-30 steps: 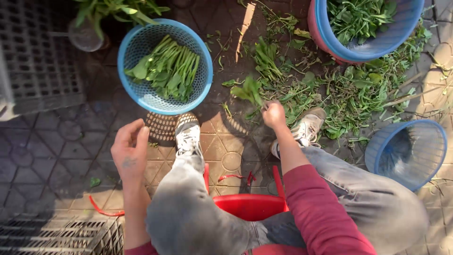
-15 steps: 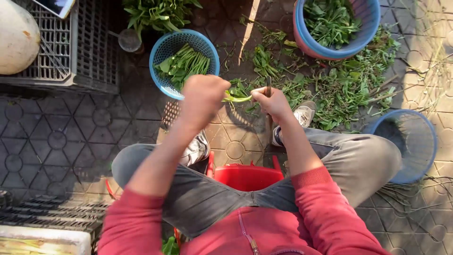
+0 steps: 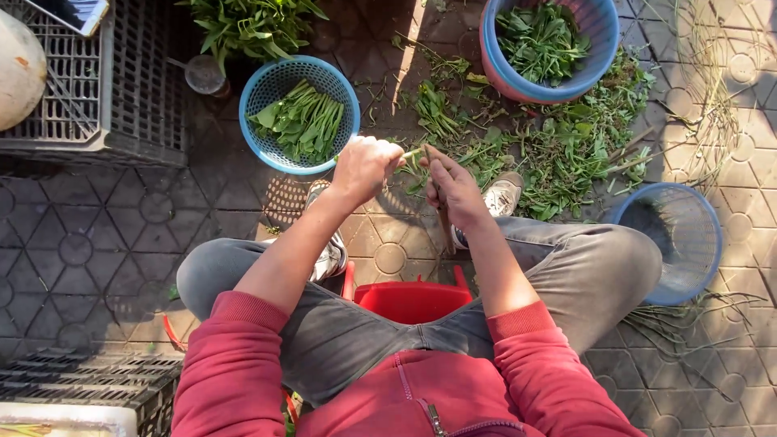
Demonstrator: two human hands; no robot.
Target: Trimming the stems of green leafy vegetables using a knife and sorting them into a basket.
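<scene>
Hands met over the paving, working one green stem.
Left hand (image 3: pixel 366 166) clenched the stem (image 3: pixel 413 152) just right of the basket (image 3: pixel 257 97); right hand (image 3: pixel 455 190) pinched its other end, pile (image 3: pixel 566 154) farther right, within reach.

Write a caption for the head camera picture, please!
Both hands, left hand and right hand, hold a green stem beside a blue basket.

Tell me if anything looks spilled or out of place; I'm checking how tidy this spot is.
Yes: loose green leaves and stems are strewn over the paving beside the big blue tub, not in a container. The blue basket on the right lies tipped on its side, with stalks trailing beside it.
</scene>
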